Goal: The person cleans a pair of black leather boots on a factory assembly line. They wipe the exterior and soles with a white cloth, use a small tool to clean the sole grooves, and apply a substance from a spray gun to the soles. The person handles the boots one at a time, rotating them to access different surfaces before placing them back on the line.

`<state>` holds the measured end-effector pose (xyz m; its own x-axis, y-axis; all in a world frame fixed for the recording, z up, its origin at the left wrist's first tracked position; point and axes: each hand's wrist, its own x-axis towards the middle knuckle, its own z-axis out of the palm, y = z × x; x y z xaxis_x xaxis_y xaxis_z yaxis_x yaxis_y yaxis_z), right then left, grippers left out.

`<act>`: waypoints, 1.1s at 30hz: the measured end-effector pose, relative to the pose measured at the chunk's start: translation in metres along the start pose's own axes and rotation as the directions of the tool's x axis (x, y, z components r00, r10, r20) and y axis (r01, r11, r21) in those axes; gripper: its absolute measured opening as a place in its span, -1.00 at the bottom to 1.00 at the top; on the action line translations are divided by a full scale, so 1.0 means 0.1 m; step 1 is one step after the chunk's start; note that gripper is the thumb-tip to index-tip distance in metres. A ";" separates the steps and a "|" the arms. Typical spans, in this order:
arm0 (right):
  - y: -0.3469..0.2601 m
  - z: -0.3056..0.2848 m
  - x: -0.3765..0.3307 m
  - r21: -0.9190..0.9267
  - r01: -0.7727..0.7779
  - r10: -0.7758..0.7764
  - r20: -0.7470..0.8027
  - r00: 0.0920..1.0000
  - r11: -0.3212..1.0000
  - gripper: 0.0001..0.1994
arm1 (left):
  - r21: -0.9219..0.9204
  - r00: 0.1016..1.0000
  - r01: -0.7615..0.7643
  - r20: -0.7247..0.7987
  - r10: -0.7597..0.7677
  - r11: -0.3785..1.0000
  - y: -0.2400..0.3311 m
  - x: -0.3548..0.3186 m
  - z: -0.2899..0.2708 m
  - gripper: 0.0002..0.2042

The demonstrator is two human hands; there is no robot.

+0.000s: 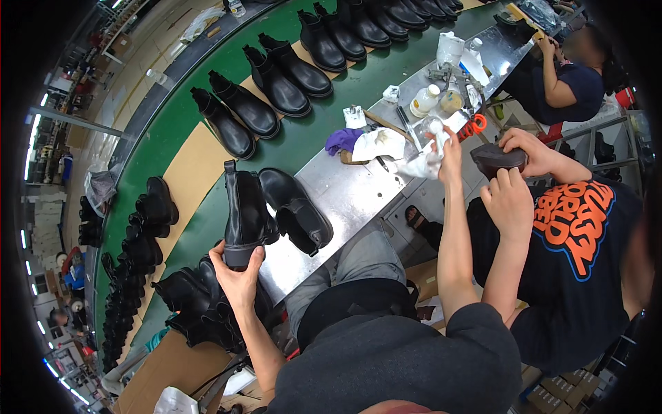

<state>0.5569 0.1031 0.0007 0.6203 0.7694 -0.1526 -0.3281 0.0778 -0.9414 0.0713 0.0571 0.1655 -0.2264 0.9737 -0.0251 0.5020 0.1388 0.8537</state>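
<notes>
A black leather ankle boot (245, 207) rests at the near end of the metal worktop, toe tilted down. My left hand (238, 276) grips it round the heel and sole edge. Beside it lies a second black boot (296, 207) on its side, its opening toward me. Over the worktop's right edge, my right hand (449, 155) is closed on a crumpled white cloth (422, 165). A small white rounded piece shows above those fingers; whether they hold it too I cannot tell. Near this hand stand a white bottle (424, 101) and a jar (452, 102) of beige stuff.
Pairs of black boots (276, 83) line the green conveyor (183, 114) ahead. More boots (196, 303) are heaped at my left. A purple cloth (343, 141) and white rag (379, 145) lie on the worktop. Close at right, a co-worker's hands hold a dark shoe (498, 160).
</notes>
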 end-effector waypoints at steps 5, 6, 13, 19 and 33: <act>0.25 0.02 -0.36 -0.264 0.204 -0.231 -0.075 0.970 0.943 -0.62 | 0.057 0.999 -0.013 0.032 0.011 0.998 0.02 -0.02 0.01 -0.33; 0.26 0.04 -0.42 -0.411 0.304 -0.347 -0.033 0.937 0.859 -0.59 | 0.049 0.999 -0.015 0.035 0.013 0.999 0.05 -0.01 0.02 -0.33; 0.21 0.04 -0.76 -0.743 0.521 -0.603 0.201 0.772 0.420 -0.53 | 0.076 0.999 0.011 0.034 -0.014 0.997 0.08 -0.04 0.06 -0.31; 0.01 0.17 0.04 -0.723 0.210 -0.358 -0.055 0.932 0.658 -0.62 | 0.042 0.999 -0.002 -0.047 0.004 0.999 -0.05 -0.09 0.06 -0.30; -1.03 2.33 -1.94 -0.306 0.181 0.241 0.919 0.312 0.935 -0.24 | 0.012 0.995 -0.002 -0.096 0.003 1.000 -0.05 -0.39 0.01 -0.26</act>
<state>0.3046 0.0939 0.1973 -0.5398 0.8418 0.0020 0.0240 0.0177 -0.9996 0.0788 0.0185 0.1617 -0.3036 0.9524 0.0274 0.5126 0.1391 0.8473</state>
